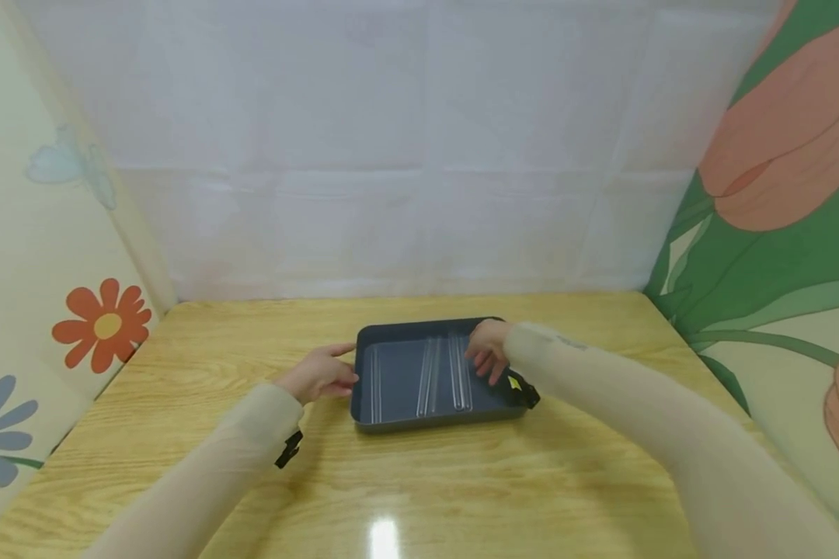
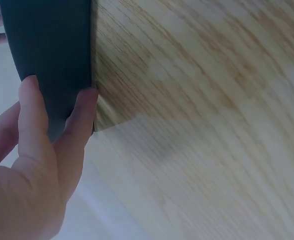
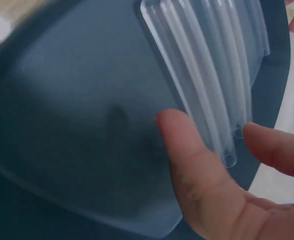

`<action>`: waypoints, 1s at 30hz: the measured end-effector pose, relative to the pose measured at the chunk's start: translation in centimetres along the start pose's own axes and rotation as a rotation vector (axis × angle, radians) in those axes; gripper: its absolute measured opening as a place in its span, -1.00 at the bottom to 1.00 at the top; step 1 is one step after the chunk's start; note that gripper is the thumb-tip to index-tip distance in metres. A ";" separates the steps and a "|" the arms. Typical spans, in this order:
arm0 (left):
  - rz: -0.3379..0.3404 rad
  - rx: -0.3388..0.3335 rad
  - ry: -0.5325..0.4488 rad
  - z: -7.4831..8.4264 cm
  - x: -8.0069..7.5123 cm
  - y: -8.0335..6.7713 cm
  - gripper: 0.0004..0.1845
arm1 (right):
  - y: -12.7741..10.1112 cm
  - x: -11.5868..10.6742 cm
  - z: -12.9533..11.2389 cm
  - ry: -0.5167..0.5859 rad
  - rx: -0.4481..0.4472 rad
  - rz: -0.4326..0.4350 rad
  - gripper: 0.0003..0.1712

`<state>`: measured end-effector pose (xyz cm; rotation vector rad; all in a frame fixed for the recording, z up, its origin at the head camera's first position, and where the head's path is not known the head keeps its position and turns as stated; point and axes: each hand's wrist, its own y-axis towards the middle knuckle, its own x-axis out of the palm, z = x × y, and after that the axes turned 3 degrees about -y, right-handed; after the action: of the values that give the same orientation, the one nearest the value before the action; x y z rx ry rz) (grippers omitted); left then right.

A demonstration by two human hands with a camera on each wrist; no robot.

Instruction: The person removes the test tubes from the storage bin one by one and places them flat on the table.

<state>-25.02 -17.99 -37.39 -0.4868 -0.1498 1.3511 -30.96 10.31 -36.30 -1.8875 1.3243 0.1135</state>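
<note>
A dark grey rectangular tray [image 1: 400, 380] lies on the wooden table. Inside it are several clear test tubes [image 1: 460, 376], lying lengthwise from front to back. My left hand [image 1: 322, 373] is at the tray's left end, its extended fingers [image 2: 33, 115] against the outer wall. Over the right part of the tray hangs my right hand [image 1: 489, 347], thumb and forefinger spread apart. In the right wrist view the thumb [image 3: 184, 137] overlaps the edge of the nearest test tubes [image 3: 192, 65], and the forefinger tip is right by the open end of another.
The light wooden table [image 1: 419, 481] stretches around the tray. Behind it hangs a white cloth [image 1: 419, 155]. Flower-patterned panels stand at the left [image 1: 42, 233] and the right [image 1: 776, 233]. Black straps show at both wrists.
</note>
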 end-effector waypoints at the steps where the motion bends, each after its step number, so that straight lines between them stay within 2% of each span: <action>1: 0.006 -0.001 0.004 0.0 0.1 0.0 -0.19 | 0.2 0.0 0.0 -0.013 0.008 0.000 -0.47; 6: 0.014 -0.002 0.030 0.2 0.3 0.2 -0.19 | 0.9 0.1 -0.1 -0.069 0.049 -0.012 -0.54; 11: 0.019 -0.007 0.039 0.3 0.4 0.3 -0.18 | 1.8 0.6 0.1 -0.090 0.052 0.003 -0.54; 19: -0.008 -0.004 0.039 0.3 0.3 0.2 -0.18 | 3.7 1.6 0.5 -0.140 0.064 0.034 -0.57; 24: -0.011 -0.004 0.037 0.3 0.3 0.2 -0.17 | 3.9 1.8 0.2 -0.162 0.079 0.039 -0.60; 30: -0.008 -0.009 0.036 0.5 0.3 0.3 -0.18 | 3.4 1.6 -0.1 -0.212 0.058 0.027 -0.77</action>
<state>-25.40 -17.55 -37.13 -0.5170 -0.1282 1.3338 -33.05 8.59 -38.93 -1.7573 1.1961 0.2783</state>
